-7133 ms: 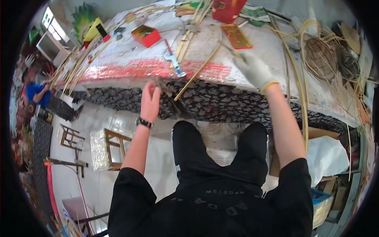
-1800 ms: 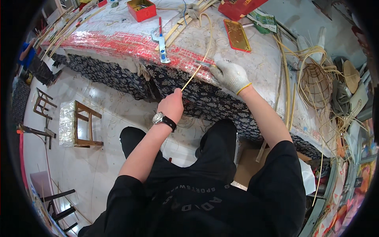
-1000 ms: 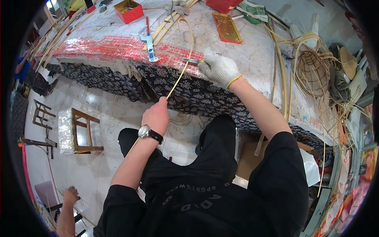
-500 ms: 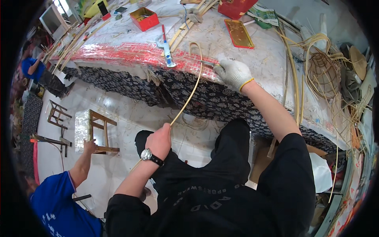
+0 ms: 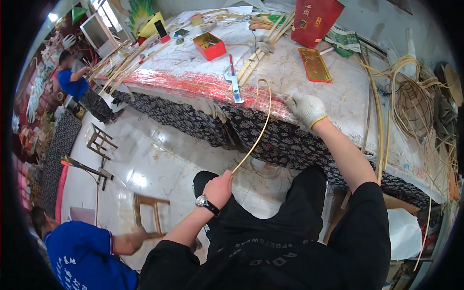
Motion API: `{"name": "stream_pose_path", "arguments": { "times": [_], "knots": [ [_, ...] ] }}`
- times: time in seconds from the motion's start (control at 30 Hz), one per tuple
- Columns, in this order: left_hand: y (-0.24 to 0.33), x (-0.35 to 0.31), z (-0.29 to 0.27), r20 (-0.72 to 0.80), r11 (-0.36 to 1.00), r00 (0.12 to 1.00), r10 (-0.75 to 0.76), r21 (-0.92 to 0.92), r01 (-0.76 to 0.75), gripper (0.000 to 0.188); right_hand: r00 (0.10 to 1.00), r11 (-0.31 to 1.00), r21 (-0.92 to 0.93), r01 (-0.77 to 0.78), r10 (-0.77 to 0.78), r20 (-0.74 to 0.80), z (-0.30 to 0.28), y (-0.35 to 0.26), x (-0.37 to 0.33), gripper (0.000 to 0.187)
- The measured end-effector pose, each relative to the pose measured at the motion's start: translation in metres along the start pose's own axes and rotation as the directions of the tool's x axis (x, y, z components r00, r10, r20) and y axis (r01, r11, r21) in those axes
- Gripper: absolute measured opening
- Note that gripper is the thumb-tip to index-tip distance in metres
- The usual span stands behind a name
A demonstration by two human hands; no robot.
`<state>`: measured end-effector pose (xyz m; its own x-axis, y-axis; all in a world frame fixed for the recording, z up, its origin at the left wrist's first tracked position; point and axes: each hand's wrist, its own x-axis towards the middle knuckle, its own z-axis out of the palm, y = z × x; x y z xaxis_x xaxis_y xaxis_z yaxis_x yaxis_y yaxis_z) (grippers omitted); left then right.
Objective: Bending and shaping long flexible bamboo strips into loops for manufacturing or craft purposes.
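My bare left hand (image 5: 217,192), with a watch on its wrist, is closed round a thin, pale bamboo strip (image 5: 265,126) above my lap. From that hand the strip rises in a curve to the table edge, where its far end bends back in a narrow loop. A white knitted glove covers my right hand (image 5: 308,110), which rests at the table edge to the right of the loop. Its fingers are closed on a slim knife, whose blade barely shows now. Left of the loop, a blue-and-white tool with a red handle (image 5: 235,88) lies on the red-taped edge.
The long table (image 5: 290,72) holds a red box (image 5: 209,46), a gold tray (image 5: 314,65), bamboo strips and a woven frame (image 5: 412,108). Dark floral cloth (image 5: 191,121) hangs below. At lower left a co-worker (image 5: 92,251) in blue grips a wooden stool (image 5: 157,217); another person stands at far left.
The view has shifted, so the table sits lower and farther right. The knife blade shows less than before. At lower left, the co-worker's stool has turned. Both my hands keep their grips.
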<state>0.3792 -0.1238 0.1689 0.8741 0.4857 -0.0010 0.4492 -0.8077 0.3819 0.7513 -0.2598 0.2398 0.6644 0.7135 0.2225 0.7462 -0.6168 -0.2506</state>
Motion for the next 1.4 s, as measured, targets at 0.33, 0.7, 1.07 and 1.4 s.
{"name": "stream_pose_path", "arguments": {
  "times": [0.33, 0.7, 1.07, 1.4],
  "knots": [
    [-0.01, 0.02, 0.007, 0.023, 0.993, 0.994, 0.109, -0.052, -0.108, 0.016, 0.72, 0.873, 0.366, -0.321, 0.476, -0.505, 0.0, 0.27, 0.104, 0.053],
    [-0.033, 0.009, -0.004, -0.047, 0.992, 0.991, 0.123, -0.024, -0.125, 0.016, 0.998, 0.952, 0.301, -0.054, 0.041, 0.05, -0.026, -0.028, 0.051, 0.042],
    [-0.036, 0.014, -0.013, -0.083, 0.984, 0.991, 0.109, -0.135, -0.119, 0.015, 0.679, 0.333, 0.93, -0.154, 0.72, -0.145, -0.021, 0.064, 0.125, 0.052],
    [-0.057, 0.026, -0.003, -0.093, 0.959, 0.97, 0.224, -0.154, -0.236, 0.017, 0.999, 0.651, 0.759, -0.032, 0.052, -0.002, -0.002, -0.054, 0.064, 0.039]
  ]
}}
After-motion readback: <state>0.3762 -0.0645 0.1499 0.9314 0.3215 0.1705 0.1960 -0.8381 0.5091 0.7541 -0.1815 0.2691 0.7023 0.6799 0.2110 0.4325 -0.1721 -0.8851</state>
